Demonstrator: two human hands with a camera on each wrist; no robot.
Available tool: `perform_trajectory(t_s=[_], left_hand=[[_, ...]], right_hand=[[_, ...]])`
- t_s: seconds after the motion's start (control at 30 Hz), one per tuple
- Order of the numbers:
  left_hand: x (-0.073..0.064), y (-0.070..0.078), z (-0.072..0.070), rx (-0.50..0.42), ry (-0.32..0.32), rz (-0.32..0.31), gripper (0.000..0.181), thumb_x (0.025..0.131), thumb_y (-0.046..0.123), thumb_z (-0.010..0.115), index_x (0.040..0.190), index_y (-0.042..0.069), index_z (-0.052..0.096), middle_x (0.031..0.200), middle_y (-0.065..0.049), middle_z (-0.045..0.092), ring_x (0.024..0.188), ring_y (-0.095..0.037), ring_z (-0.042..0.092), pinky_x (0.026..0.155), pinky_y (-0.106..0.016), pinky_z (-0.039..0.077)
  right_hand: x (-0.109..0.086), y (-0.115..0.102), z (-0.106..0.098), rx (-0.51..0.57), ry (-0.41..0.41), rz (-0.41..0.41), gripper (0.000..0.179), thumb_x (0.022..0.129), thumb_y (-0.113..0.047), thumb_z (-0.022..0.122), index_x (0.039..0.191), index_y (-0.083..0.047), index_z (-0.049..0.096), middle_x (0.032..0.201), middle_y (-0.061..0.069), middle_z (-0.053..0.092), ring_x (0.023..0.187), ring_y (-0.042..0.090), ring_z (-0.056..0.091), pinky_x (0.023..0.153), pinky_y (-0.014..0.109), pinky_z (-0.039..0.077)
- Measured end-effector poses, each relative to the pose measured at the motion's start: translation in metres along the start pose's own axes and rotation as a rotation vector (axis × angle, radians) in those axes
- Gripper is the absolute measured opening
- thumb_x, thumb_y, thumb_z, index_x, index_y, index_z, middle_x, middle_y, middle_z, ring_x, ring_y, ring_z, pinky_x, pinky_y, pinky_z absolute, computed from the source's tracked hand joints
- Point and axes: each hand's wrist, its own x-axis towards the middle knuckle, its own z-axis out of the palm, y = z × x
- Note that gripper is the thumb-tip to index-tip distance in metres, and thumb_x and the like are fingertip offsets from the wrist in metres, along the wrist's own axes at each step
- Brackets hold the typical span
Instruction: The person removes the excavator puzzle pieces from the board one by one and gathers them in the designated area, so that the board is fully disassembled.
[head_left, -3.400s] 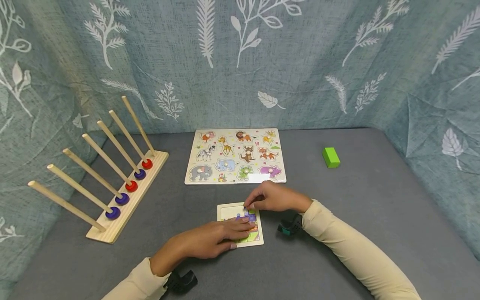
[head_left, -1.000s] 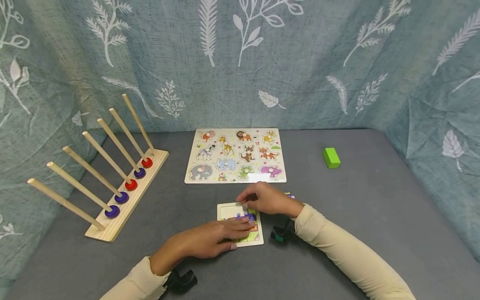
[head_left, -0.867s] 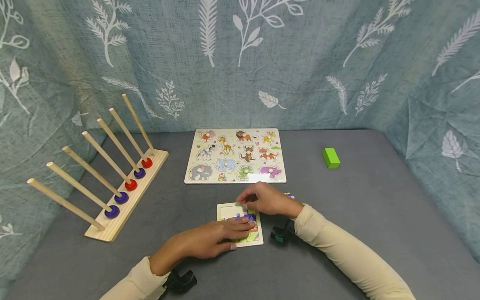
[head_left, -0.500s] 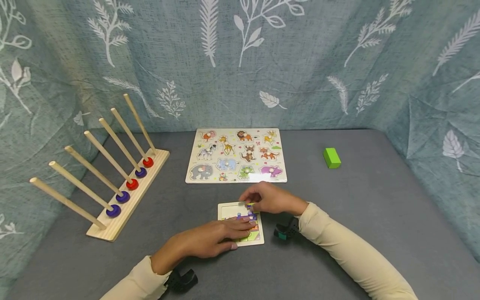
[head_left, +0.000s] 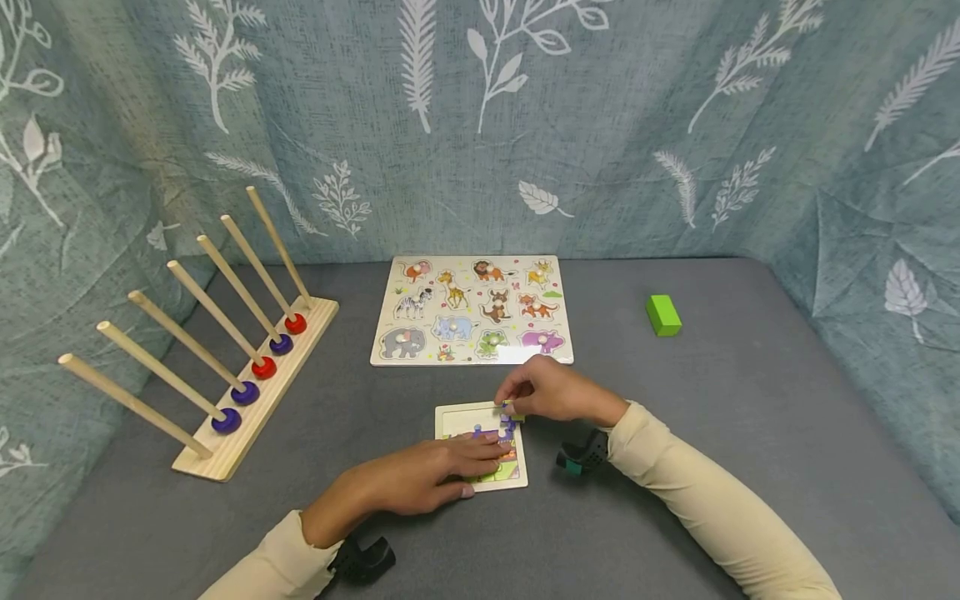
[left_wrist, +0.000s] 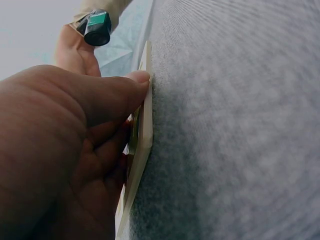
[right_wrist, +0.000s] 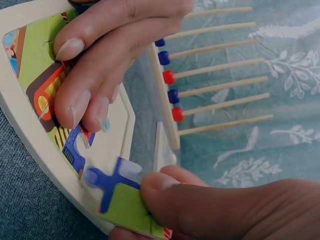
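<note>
A small wooden jigsaw tray (head_left: 459, 417) lies on the grey table, partly filled with colourful pieces along its near and right portions. My left hand (head_left: 427, 477) rests across the pieces with fingers extended; in the left wrist view the thumb (left_wrist: 117, 95) touches the tray's edge. Over the far right corner, my right hand (head_left: 558, 393) pinches a green and blue jigsaw piece (right_wrist: 125, 200) between thumb and fingers. That piece overlaps the tray's rim in the right wrist view, its blue knob pointing towards the bare recess. Pieces under my left hand are mostly hidden.
Behind the tray lies an animal knob puzzle board (head_left: 471, 310). On the left stands a wooden rack (head_left: 255, 417) of upright pegs with red and blue-purple rings. A green block (head_left: 663, 316) sits at the right, and a patterned curtain (head_left: 480, 125) hangs behind.
My right hand shifted left over the tray, then back right to its far right corner, and the green and blue piece now shows raised in its fingertips. My left hand stays in place.
</note>
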Motion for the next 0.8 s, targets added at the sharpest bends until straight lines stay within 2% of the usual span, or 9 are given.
perform_trajectory(t_s=[0.13, 0.33, 0.57, 0.7, 0.8], left_hand=[[0.000, 0.000, 0.000, -0.017, -0.013, -0.024, 0.050, 0.096, 0.004, 0.056, 0.145, 0.005, 0.045, 0.154, -0.004, 0.035, 0.144, -0.022, 0.022, 0.115, -0.040, 0.021], [0.000, -0.001, 0.000, -0.021, -0.016, -0.028, 0.050, 0.097, 0.005, 0.056, 0.146, 0.005, 0.044, 0.155, -0.004, 0.034, 0.145, -0.021, 0.021, 0.115, -0.040, 0.021], [0.000, -0.001, -0.001, -0.004, -0.002, -0.019, 0.051, 0.096, 0.004, 0.057, 0.146, 0.005, 0.044, 0.154, -0.005, 0.035, 0.144, -0.022, 0.023, 0.115, -0.039, 0.021], [-0.001, 0.000, -0.001, -0.012, -0.009, -0.030, 0.051, 0.096, 0.003, 0.056, 0.146, 0.005, 0.045, 0.154, -0.004, 0.034, 0.145, -0.021, 0.021, 0.115, -0.040, 0.021], [-0.001, 0.000, -0.001, -0.012, -0.012, -0.027, 0.050, 0.097, 0.004, 0.056, 0.145, 0.005, 0.045, 0.154, -0.004, 0.034, 0.145, -0.021, 0.021, 0.115, -0.040, 0.020]], right_hand=[[-0.001, 0.001, -0.002, 0.004, 0.035, -0.016, 0.011, 0.089, 0.004, 0.066, 0.096, 0.000, 0.074, 0.081, 0.000, 0.069, 0.065, 0.005, 0.056, 0.060, 0.023, 0.048], [-0.006, 0.001, -0.010, -0.039, 0.072, -0.025, 0.020, 0.091, 0.008, 0.059, 0.103, 0.002, 0.073, 0.096, 0.007, 0.069, 0.055, 0.006, 0.046, 0.053, 0.023, 0.042], [-0.012, 0.000, -0.021, -0.029, 0.099, 0.004, 0.015, 0.091, 0.006, 0.062, 0.102, 0.005, 0.072, 0.097, 0.010, 0.070, 0.077, 0.011, 0.063, 0.070, 0.027, 0.052], [-0.015, 0.001, -0.025, -0.030, 0.111, 0.068, 0.015, 0.091, 0.005, 0.062, 0.101, 0.003, 0.073, 0.096, 0.007, 0.070, 0.070, 0.011, 0.060, 0.065, 0.028, 0.050], [-0.016, 0.002, -0.026, -0.042, 0.107, 0.069, 0.016, 0.091, 0.006, 0.062, 0.101, 0.004, 0.074, 0.096, 0.007, 0.069, 0.070, 0.009, 0.058, 0.065, 0.028, 0.050]])
